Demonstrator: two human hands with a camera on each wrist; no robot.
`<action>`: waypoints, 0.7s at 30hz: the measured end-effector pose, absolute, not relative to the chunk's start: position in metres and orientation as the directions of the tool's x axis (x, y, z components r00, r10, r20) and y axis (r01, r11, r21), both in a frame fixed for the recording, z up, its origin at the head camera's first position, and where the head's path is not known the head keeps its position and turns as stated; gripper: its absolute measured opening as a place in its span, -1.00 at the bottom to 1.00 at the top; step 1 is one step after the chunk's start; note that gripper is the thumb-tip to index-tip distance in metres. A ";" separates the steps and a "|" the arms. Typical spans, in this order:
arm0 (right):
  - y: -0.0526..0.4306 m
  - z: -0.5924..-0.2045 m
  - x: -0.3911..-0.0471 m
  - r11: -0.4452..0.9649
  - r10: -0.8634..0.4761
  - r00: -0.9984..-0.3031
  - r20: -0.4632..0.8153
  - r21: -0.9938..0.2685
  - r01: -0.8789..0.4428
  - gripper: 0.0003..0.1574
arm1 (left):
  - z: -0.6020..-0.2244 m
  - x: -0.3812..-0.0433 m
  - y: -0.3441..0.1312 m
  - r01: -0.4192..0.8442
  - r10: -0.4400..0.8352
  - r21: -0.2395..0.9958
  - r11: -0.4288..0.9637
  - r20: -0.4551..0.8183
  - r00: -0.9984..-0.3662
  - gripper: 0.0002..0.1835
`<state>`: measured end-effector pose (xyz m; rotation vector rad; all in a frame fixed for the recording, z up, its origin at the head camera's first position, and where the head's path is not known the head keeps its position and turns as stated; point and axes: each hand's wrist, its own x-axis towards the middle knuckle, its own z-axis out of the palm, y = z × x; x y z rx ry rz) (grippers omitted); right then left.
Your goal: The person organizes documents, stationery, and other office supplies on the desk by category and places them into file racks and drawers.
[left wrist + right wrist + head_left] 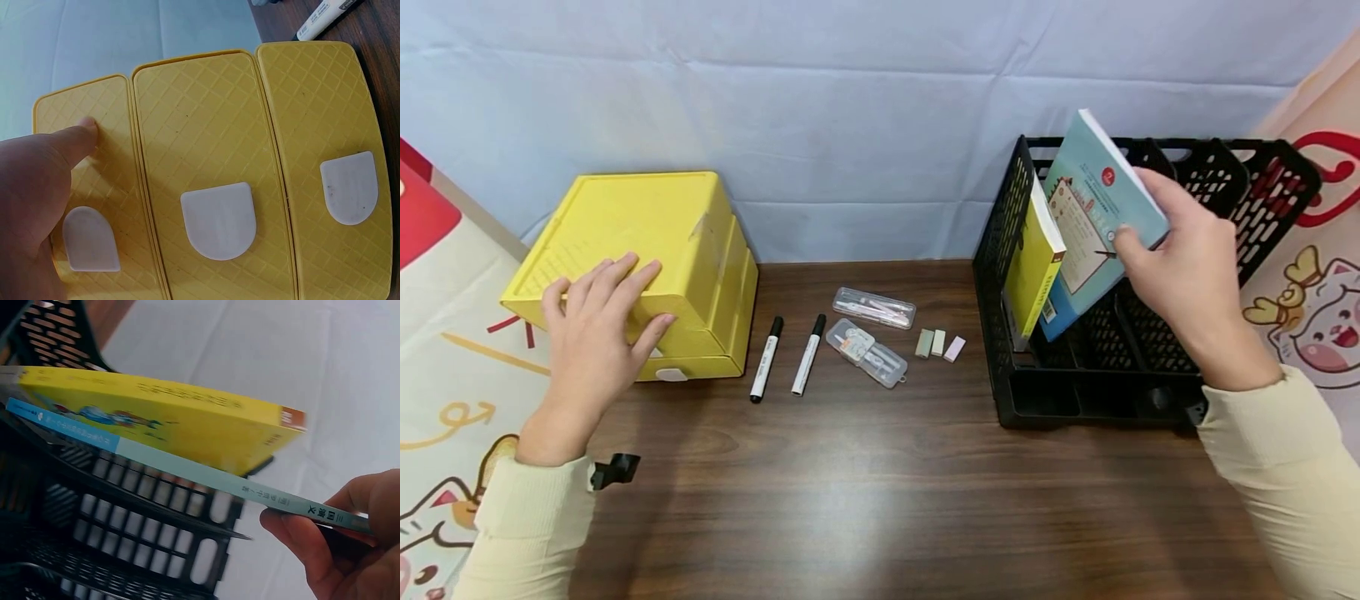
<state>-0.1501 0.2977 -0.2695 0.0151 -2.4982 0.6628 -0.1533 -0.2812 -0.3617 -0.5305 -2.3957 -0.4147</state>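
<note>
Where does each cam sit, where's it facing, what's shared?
Head: on the person's head, facing forward and down at the table and black rack; left hand, right hand and sleeves show.
Left wrist: on that wrist, facing the front of the yellow box; left hand shows, touching the box.
Right wrist: on that wrist, facing the blue book and yellow book; right hand shows, gripping the blue book.
Shared: head and right wrist both show the books, rack and right hand.
</note>
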 end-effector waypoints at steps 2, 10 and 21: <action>0.297 -0.277 -0.152 0.885 0.111 -0.861 0.496 -0.443 -0.141 -0.28 | -0.362 -0.153 -0.281 0.469 0.271 0.158 0.869 0.641 -0.718 -0.27; 0.290 -0.300 -0.157 0.901 0.053 -0.889 0.456 -0.405 -0.154 -0.28 | -0.362 -0.153 -0.281 0.459 0.270 0.152 0.875 0.634 -0.725 -0.37; 0.289 -0.321 -0.160 0.894 0.020 -0.918 0.396 -0.418 -0.161 -0.25 | -0.360 -0.151 -0.278 0.448 0.263 0.157 0.880 0.624 -0.736 -0.26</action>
